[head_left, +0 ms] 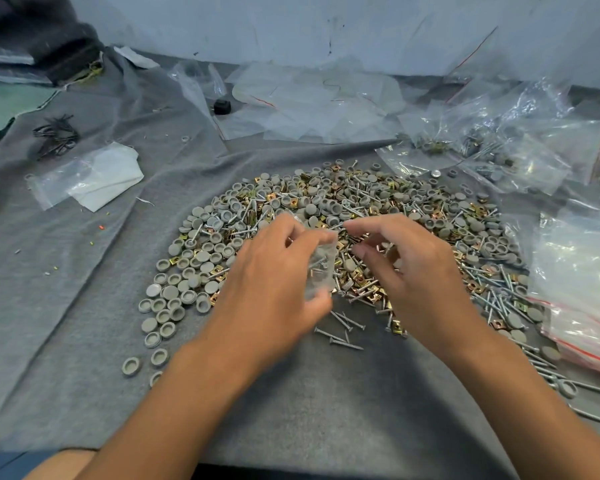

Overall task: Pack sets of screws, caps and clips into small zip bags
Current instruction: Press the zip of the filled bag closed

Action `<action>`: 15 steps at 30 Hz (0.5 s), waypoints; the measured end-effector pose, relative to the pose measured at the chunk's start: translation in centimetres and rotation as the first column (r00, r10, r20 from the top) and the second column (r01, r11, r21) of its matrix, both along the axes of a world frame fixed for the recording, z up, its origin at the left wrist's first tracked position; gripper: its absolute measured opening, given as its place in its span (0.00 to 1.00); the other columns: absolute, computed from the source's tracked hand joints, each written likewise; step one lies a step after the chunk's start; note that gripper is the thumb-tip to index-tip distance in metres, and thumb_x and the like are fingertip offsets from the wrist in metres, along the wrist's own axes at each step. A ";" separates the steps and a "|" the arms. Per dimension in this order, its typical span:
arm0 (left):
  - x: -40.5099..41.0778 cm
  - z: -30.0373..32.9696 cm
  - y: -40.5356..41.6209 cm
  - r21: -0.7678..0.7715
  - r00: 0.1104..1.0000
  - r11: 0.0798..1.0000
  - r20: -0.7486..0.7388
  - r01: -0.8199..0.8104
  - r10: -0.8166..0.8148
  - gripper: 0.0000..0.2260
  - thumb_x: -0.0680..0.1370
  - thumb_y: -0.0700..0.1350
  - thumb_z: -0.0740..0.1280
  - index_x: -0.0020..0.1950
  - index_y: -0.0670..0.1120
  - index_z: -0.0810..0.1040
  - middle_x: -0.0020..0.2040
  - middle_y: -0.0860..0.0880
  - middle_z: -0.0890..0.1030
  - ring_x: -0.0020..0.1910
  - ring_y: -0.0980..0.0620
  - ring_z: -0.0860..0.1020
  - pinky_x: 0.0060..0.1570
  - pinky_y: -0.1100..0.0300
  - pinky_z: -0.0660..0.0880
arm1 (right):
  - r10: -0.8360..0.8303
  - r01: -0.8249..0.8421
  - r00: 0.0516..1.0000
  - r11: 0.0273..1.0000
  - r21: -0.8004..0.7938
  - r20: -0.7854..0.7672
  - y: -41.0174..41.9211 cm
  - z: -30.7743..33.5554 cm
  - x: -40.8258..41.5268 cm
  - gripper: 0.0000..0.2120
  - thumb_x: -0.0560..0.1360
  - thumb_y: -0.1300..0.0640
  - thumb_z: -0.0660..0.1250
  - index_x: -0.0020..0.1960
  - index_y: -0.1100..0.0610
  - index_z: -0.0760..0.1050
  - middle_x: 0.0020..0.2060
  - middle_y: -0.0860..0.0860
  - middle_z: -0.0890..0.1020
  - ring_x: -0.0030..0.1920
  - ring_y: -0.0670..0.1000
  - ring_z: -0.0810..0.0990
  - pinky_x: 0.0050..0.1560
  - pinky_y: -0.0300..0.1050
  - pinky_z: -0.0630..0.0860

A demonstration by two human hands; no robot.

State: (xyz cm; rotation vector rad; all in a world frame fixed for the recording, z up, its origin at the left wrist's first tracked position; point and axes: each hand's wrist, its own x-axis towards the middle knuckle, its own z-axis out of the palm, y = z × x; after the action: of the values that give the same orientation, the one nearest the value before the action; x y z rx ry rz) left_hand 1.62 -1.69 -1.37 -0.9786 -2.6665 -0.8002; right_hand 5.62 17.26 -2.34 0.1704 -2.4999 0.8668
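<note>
While the head view looks down on a grey cloth-covered surface [66, 306], a wide mixed pile [343, 216] of round grey plastic caps, silver metal screws and brass-coloured square metal clips serves as landmark. Left hand [274, 271], over the near edge of the pile, fingers curled, pinches a small clear plastic zip bag [321, 268] with a few screws and a grey cap visible inside. Right hand [406, 268] hovers just right of that bag over the pile, fingers bent, tips pinched together at the bag's mouth; cannot tell if it holds a part. Loose silver screws [342, 329] lie on the cloth at the pile's near edge, between the wrists. Filled clear bags [492, 157] sit right-rear of the pile. Stack of empty red-striped zip bags [582, 289] to the pile's right. Flat clear bags [312, 105] behind the pile, a small black object [221, 106] beside them. Folded clear bag with white paper [90, 178] left of the pile.
</note>
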 end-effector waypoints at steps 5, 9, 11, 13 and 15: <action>-0.7 1.0 -0.9 0.393 0.953 0.912 -0.303 0.115 0.010 0.16 0.78 0.39 0.71 0.66 0.49 0.78 0.52 0.54 0.80 0.48 0.59 0.78 0.52 0.66 0.75 | 0.031 -0.045 0.998 0.966 -0.256 -0.058 -0.3 1.1 0.2 0.12 0.81 0.50 0.66 0.64 0.47 0.76 0.56 0.41 0.81 0.56 0.46 0.80 0.49 0.39 0.78; -0.5 1.4 -0.6 0.729 0.991 0.678 -0.002 0.093 -0.133 0.20 0.76 0.43 0.76 0.62 0.58 0.73 0.49 0.56 0.85 0.51 0.53 0.84 0.56 0.60 0.76 | 0.067 -0.108 0.991 0.912 -0.395 -0.116 0.0 1.8 0.9 0.12 0.81 0.48 0.66 0.65 0.44 0.76 0.61 0.43 0.81 0.59 0.52 0.79 0.54 0.54 0.78; -0.5 1.6 -0.4 0.806 0.951 0.591 0.156 0.034 -0.268 0.19 0.75 0.45 0.77 0.61 0.58 0.74 0.48 0.52 0.86 0.51 0.49 0.85 0.55 0.54 0.79 | 0.097 -0.134 0.990 0.889 -0.438 -0.106 0.0 1.8 1.0 0.14 0.81 0.46 0.66 0.66 0.43 0.76 0.63 0.45 0.80 0.60 0.52 0.79 0.56 0.59 0.77; -0.6 1.8 -0.4 0.831 0.880 0.556 0.288 -0.033 -0.378 0.19 0.72 0.47 0.78 0.59 0.57 0.76 0.49 0.49 0.87 0.51 0.50 0.86 0.52 0.57 0.80 | 0.136 -0.169 0.986 0.826 -0.538 -0.100 -0.2 1.9 1.0 0.14 0.80 0.45 0.68 0.65 0.43 0.77 0.58 0.45 0.82 0.58 0.51 0.80 0.57 0.54 0.78; -0.7 1.8 -0.3 0.824 0.816 0.558 0.387 -0.097 -0.428 0.19 0.70 0.46 0.80 0.57 0.55 0.78 0.49 0.49 0.87 0.50 0.51 0.86 0.48 0.62 0.80 | 0.177 -0.195 0.980 0.755 -0.626 -0.092 -0.4 2.0 1.0 0.10 0.79 0.46 0.69 0.60 0.45 0.80 0.49 0.44 0.84 0.49 0.47 0.81 0.49 0.41 0.78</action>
State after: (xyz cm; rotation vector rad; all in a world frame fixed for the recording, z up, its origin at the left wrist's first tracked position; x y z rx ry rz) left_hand 0.90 -1.98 0.47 -0.7930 -2.0220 -2.4149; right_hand 6.63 16.86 -0.33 0.1983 -2.0399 1.7259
